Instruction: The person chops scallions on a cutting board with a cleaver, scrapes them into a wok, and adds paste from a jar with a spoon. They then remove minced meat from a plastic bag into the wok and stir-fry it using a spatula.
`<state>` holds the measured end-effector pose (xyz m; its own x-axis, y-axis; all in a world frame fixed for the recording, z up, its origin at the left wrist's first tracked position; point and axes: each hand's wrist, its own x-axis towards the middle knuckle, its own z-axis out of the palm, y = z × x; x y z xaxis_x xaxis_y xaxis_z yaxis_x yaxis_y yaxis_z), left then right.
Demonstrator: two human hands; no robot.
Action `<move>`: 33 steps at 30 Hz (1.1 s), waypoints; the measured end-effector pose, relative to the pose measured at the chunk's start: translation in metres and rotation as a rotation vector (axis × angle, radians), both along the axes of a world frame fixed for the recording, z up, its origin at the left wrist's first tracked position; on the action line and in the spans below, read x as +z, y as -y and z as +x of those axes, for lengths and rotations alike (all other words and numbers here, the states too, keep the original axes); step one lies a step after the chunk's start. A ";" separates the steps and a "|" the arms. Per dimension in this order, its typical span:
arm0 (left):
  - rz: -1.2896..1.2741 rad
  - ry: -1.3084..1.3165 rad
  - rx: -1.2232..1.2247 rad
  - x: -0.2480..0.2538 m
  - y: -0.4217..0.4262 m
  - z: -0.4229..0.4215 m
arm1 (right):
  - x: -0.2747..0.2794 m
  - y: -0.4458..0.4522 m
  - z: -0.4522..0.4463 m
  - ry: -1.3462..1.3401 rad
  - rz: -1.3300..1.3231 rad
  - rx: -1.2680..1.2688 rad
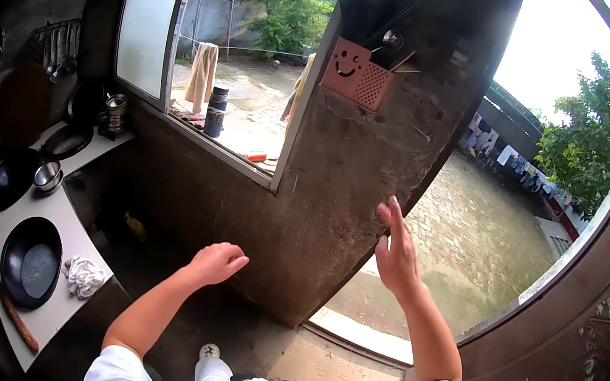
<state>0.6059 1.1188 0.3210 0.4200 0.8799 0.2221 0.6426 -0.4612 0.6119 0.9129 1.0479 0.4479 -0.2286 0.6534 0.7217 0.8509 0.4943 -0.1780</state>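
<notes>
My left hand is raised in front of me at the centre, its fingers curled in and nothing showing in them. The dark brown wall is beyond it. To the right, my right hand is held up with its fingers stretched out, in front of the edge of the doorway. It holds nothing; whether it touches the wall edge I cannot tell. A pink smiley-face basket with sticks and utensils hangs on the wall above my hands.
At left, a white counter bears a black wok, a crumpled white cloth, metal bowls and a wooden-handled tool. Ladles hang behind. The doorway opens onto a paved yard; a brown door stands right.
</notes>
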 end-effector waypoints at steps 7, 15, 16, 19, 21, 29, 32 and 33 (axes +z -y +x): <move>0.700 0.087 -0.195 0.128 -0.206 0.019 | 0.102 -0.141 -0.027 0.192 0.468 -0.279; 1.407 0.480 -0.302 0.304 -0.312 0.077 | 0.227 -0.226 -0.047 0.439 0.835 -0.579; 1.413 0.503 -0.321 0.318 -0.317 0.082 | 0.237 -0.227 -0.050 0.458 0.840 -0.631; 1.514 0.523 -0.343 0.326 -0.327 0.096 | 0.232 -0.232 -0.049 0.430 0.824 -0.708; 1.543 0.458 -0.493 0.333 -0.329 0.107 | 0.230 -0.229 -0.041 0.318 0.723 -0.800; 1.543 0.405 -0.600 0.330 -0.336 0.139 | 0.232 -0.243 -0.025 0.129 0.634 -0.713; 1.564 0.424 -0.602 0.331 -0.340 0.139 | 0.239 -0.249 -0.029 0.236 0.709 -0.740; 1.588 0.445 -0.587 0.329 -0.342 0.138 | 0.240 -0.251 -0.029 0.343 0.765 -0.749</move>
